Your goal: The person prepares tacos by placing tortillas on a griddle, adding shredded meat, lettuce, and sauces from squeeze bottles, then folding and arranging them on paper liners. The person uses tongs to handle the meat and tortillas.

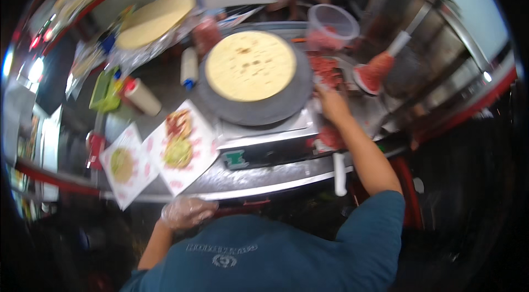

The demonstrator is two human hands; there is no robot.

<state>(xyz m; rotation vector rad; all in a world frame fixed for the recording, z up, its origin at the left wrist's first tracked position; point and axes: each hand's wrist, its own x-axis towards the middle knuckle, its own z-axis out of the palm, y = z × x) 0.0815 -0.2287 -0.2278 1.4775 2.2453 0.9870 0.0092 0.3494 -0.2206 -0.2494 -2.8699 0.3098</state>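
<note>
A pale yellow flatbread [250,66] with brown spots lies on a round dark griddle [264,115]. My right hand [332,103] reaches to the griddle's right edge, beside a tray of chopped red meat [326,71]; its fingertips are blurred. In a clear plastic glove, my left hand [190,212] is curled closed just in front of the counter's near edge; whatever it may hold is hidden. Left of the griddle, printed white paper [201,140] carries flatbread topped with green and red food [179,146]. A second paper sheet [121,187] holds a smaller piece with green topping [121,165].
A stack of flatbreads [157,19] on plastic wrap stands at the back left. Two squeeze bottles [142,98] and a green container [106,90] are nearby. At the right are a clear tub [332,27], a meat-covered scoop [377,68] and a white handle [339,173] jutting past the counter edge.
</note>
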